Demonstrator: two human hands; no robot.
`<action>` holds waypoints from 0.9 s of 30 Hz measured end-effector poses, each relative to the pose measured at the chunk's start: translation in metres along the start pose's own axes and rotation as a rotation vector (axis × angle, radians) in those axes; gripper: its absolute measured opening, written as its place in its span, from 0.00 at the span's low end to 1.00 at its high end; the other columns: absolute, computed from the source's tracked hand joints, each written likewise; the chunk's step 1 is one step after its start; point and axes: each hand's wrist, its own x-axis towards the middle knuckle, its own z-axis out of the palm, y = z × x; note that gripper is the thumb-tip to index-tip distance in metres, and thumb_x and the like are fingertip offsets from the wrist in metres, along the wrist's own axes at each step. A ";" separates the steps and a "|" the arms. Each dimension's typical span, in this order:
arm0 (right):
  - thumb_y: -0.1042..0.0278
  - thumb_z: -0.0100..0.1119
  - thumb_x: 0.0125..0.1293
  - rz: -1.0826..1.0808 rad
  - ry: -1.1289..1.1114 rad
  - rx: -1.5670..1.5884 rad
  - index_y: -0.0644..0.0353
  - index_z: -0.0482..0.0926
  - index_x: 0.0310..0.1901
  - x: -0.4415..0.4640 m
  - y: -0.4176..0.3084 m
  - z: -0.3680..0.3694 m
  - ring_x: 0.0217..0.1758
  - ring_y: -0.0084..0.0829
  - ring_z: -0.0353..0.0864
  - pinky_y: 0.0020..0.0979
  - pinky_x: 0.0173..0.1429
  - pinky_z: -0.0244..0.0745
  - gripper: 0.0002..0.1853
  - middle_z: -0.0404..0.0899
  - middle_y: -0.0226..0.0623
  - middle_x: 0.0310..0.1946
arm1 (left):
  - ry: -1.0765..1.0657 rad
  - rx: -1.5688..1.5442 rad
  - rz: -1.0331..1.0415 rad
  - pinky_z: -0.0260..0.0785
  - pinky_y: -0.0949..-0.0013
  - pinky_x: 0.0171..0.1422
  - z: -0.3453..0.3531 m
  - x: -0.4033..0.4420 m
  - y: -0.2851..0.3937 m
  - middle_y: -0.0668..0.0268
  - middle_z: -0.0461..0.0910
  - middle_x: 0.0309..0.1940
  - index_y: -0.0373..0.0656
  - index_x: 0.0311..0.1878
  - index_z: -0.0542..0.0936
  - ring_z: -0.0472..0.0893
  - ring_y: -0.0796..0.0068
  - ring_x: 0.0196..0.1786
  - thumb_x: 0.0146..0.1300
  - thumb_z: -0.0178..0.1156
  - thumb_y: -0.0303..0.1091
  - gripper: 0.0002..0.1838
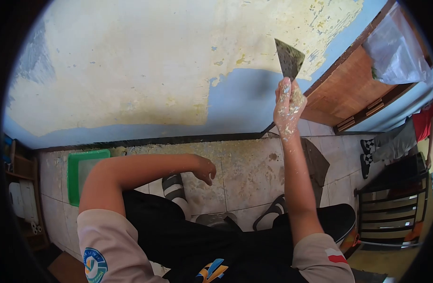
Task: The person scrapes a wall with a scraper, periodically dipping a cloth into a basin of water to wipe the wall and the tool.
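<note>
1. Scraper (pixel 289 59): it sits in the person's right hand (pixel 290 104), in front of the wall (pixel 146 61), its flared blade pointing to about 12 o'clock from the knuckles.

2. Its long axis runs nearly in line with the right forearm, blade outward, the handle mostly hidden by the fist. Whether the edge touches the wall cannot be told from this angle.

3. The right hand is closed firmly round the handle (pale flakes cling to the skin and wrist). It is by far the nearer hand.

4. The left hand (pixel 204 169) holds nothing that shows; its fingers curl loosely above the floor (pixel 245 177), and the scraper lies towards 1 o'clock from it, well apart.

5. Of the containers, a green tray (pixel 73 178) stands on the floor at 9 o'clock from the left hand, partly behind the upper arm; a pale area shows inside, but what it is cannot be told.

6. A clear plastic bag (pixel 396 49) hangs at 2 o'clock from the right hand, its contents unclear.
</note>
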 end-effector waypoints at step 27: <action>0.67 0.51 0.79 0.181 0.192 -0.376 0.74 0.81 0.48 -0.071 0.061 0.002 0.20 0.24 0.66 0.34 0.26 0.65 0.15 0.71 0.38 0.17 | -0.082 -0.075 -0.135 0.72 0.53 0.67 0.027 -0.001 -0.022 0.54 0.84 0.58 0.47 0.60 0.85 0.81 0.50 0.63 0.66 0.61 0.62 0.31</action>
